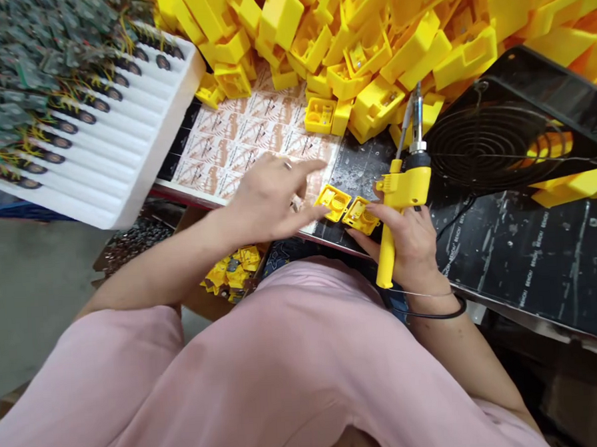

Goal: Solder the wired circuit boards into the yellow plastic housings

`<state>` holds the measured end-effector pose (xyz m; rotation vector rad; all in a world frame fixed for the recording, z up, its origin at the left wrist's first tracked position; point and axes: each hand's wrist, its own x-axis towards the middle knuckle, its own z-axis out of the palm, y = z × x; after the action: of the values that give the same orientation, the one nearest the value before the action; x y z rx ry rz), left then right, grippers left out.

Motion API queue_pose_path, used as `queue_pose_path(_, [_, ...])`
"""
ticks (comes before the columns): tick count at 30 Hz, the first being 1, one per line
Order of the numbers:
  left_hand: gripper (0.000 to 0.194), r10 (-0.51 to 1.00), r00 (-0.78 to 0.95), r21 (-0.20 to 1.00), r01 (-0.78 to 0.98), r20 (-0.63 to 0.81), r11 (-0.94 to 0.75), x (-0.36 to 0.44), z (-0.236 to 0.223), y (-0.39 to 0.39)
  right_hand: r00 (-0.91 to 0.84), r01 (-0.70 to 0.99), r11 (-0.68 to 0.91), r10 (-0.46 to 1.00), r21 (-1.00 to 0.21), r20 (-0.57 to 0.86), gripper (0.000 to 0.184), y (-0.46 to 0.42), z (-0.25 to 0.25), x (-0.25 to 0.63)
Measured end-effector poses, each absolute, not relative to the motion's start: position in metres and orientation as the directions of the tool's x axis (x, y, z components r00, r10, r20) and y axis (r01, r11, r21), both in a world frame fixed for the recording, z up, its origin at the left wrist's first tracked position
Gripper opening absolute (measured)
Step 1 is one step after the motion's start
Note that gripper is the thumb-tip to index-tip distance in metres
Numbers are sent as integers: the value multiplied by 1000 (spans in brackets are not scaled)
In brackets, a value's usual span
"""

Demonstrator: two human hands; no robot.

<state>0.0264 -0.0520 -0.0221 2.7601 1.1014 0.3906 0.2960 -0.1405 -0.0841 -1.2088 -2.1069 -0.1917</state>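
My right hand is wrapped round a yellow soldering gun, whose metal tip points away from me. Its thumb and a fingertip also touch a small yellow plastic case half at the table's near edge. Just left of that lies another yellow case half, open side up with small metal parts inside. My left hand hovers beside it, index finger stretched out and thumb tip at the case's edge. The other left fingers are curled and partly hidden.
Yellow cases are heaped at the back. A white foam tray with wired circuit boards stands left. A black fan sits right. Printed sheets cover part of the black table. A box of yellow pieces is below.
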Motion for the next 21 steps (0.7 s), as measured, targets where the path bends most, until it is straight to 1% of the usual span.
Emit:
queue_pose_path(1, [71,714,672,278,660,195,-698,15,-17,-45,-334,800,564,704,-207,627,45,-140,-85,297])
queue_pose_path(3, [64,732,661,315,667,167,-675,-7,-10,-30,-346,786,581,698,-213,627,50,-140,-86,299])
queue_pose_path(7, [70,686,728,294,659,-14,-693,-30,-19,-16,-361,793,581,693,-186,624,55,-140,-80,299])
queue_pose_path(10, [70,669,738,286,662,-89,-693,-18,-31,-22,-355,805,572,679,-160,643,50,-138,-71,288])
queue_pose_path(12, [66,693,715,257,689,-89,-678,-2,-33,-28,-350,805,573,669,-155,655,47,-133,-67,278])
queue_pose_path(15, [63,753,655,146,753,-64,-642,20,-26,-30,-363,806,575,665,-138,653,41,-123,-71,264])
queue_pose_path(16, [56,752,655,114,755,-75,-646,25,-23,-29,-376,803,582,661,-127,649,40,-120,-74,262])
queue_pose_path(17, [46,730,677,107,736,-92,-669,27,-20,-27,-394,796,594,656,-117,644,39,-117,-77,262])
queue_pose_path(18, [34,677,727,132,687,-116,-715,27,-18,-25,-411,788,606,649,-109,640,39,-115,-79,263])
queue_pose_path(19, [25,600,788,183,615,-135,-767,26,-17,-24,-426,777,621,641,-105,639,38,-114,-82,265])
queue_pose_path(20, [23,507,850,249,526,-141,-813,23,-17,-23,-439,766,634,637,-107,634,38,-114,-83,269])
queue_pose_path(21, [25,417,900,315,435,-126,-844,19,-18,-23,-446,757,644,634,-112,632,38,-115,-84,272])
